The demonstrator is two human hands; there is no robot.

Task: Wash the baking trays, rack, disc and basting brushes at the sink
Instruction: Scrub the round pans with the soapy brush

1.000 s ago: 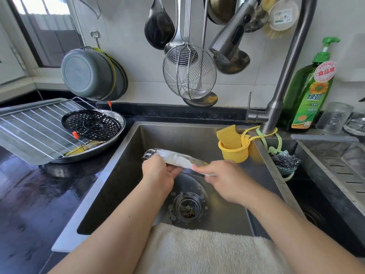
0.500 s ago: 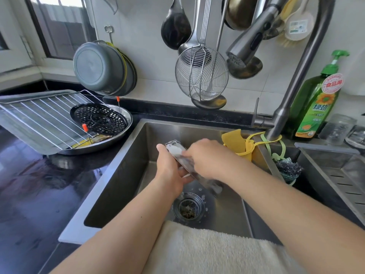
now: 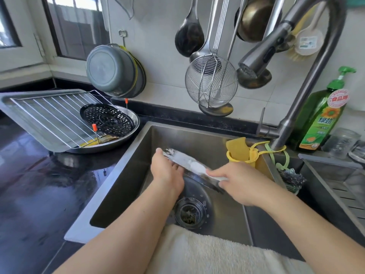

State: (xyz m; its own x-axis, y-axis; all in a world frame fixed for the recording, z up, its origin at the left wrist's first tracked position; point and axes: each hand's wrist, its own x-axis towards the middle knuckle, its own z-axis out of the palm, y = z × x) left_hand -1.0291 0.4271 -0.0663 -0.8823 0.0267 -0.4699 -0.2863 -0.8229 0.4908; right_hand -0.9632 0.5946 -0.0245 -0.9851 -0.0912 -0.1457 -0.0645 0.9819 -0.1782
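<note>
Over the sink I hold a narrow, flat metal piece smeared with white foam, tilted down to the right. My left hand grips its upper left end. My right hand is wrapped round its lower right part. On the counter to the left a rectangular baking tray carries a wire rack. Beside it a round steel tray holds a black perforated disc and orange-tipped basting brushes.
The faucet head hangs above the sink, with no water running. A yellow sponge holder and a steel scrubber hang at the sink's right wall. A green soap bottle stands at the back right. A towel lies over the front edge.
My right hand slid up over the middle of the metal piece and back down to its right end. The piece tilted steeper, then flatter again. My view shifted slightly.
</note>
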